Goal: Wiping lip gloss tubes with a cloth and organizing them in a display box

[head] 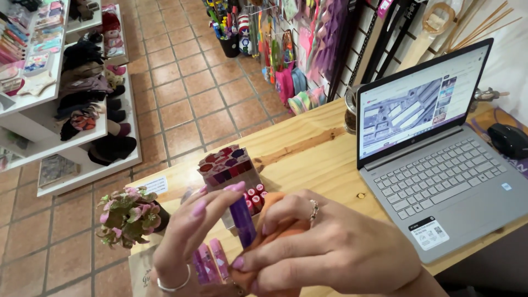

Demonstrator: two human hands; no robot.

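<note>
My left hand [190, 231] pinches a small purple tube [242, 220] upright between thumb and fingers, and also clasps several pink tubes [210, 263] against the palm. My right hand [330, 250], with a ring on one finger, is closed on an orange cloth [269, 228] that is pressed against the purple tube's lower part. Just behind the hands stands a small display box [225, 165] with coloured hexagon patterns and red-capped tubes [254, 197] in its front slots.
An open silver laptop [434, 165] sits on the wooden counter [308, 159] to the right, with a black mouse [509, 140] beyond it. A small potted plant [129, 215] stands at the counter's left end. Shelves of goods and a tiled floor lie beyond.
</note>
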